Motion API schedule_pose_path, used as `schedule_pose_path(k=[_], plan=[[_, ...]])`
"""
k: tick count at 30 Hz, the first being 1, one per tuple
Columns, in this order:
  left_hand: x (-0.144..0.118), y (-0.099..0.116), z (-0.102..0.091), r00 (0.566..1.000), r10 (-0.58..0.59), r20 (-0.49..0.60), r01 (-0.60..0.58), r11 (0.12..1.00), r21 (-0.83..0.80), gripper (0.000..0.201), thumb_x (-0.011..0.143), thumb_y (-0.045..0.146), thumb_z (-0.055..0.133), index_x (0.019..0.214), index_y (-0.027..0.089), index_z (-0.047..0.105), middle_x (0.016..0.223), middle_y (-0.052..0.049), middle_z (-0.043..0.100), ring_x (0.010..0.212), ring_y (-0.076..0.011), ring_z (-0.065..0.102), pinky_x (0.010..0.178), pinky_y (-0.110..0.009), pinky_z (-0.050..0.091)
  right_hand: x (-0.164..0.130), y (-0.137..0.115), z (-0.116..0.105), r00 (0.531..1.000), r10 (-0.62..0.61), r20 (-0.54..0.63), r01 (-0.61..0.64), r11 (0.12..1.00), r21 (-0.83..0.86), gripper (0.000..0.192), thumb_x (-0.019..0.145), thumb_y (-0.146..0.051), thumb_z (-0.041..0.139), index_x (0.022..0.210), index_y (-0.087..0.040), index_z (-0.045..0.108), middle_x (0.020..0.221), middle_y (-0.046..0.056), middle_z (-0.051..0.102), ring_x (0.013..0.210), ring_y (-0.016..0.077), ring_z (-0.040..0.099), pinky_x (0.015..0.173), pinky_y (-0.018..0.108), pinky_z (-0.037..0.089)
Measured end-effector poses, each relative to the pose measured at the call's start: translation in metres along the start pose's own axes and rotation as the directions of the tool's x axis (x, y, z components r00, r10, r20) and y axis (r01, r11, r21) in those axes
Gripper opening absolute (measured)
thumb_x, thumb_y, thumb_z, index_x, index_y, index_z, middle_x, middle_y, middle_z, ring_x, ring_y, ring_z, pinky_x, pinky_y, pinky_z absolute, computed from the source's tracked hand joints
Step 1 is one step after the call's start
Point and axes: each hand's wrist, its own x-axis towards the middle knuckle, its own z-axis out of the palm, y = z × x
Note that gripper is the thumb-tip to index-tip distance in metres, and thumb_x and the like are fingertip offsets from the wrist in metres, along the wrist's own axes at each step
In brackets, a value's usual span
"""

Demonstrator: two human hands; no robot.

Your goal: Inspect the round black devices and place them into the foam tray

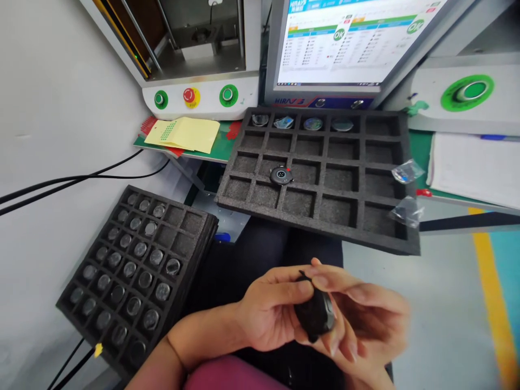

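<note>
Black round device [314, 317]: clasped between left hand [270, 314] and right hand [361, 319], both grips closed on it, below foam tray [325, 227].

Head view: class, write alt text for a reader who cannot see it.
Two hands, left hand and right hand, together hold a small black round part. Ahead, a black foam tray holds a few parts; another tray at left is mostly filled.

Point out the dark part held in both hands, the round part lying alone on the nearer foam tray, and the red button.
dark part [314, 317], head view, its body
round part [280, 175], head view, its face
red button [189, 95], head view, its cap
</note>
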Motion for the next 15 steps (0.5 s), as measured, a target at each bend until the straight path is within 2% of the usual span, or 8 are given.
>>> schedule_pose_path(k=[4,10,15], plan=[[0.001,-0.001,0.000,1.000,-0.021,-0.004,0.021,0.999,-0.032,0.039,0.081,0.048,0.069,0.081,0.010,0.061,0.057,-0.004,0.060,0.055,-0.0149,0.059,0.048,-0.021,0.034,0.001,0.001,0.001,0.998,0.040,-0.049,-0.040,0.999,0.015,0.041,0.077,-0.022,0.081,0.115,-0.023,0.063,0.100,0.000,0.074,0.098,0.0147,0.070,0.103,0.031,0.053],[0.007,0.001,0.005,1.000,-0.004,-0.007,0.004,0.999,-0.038,0.042,0.080,0.053,0.068,0.073,0.012,0.060,0.053,-0.003,0.056,0.057,-0.0161,0.059,0.057,-0.026,0.044,-0.004,0.006,-0.003,0.995,0.073,-0.069,-0.077,0.995,-0.062,0.031,0.084,-0.037,0.073,0.111,-0.025,0.062,0.091,0.002,0.072,0.091,0.0183,0.071,0.097,0.038,0.057],[0.013,0.001,0.004,1.000,-0.011,-0.021,0.010,0.998,-0.060,0.043,0.078,0.053,0.070,0.077,0.012,0.059,0.053,-0.002,0.056,0.054,-0.0144,0.057,0.051,-0.023,0.039,-0.003,0.008,-0.007,0.996,0.075,-0.052,-0.083,0.985,-0.154,0.035,0.080,-0.032,0.078,0.109,-0.026,0.061,0.089,0.004,0.071,0.086,0.0224,0.071,0.093,0.049,0.058]])
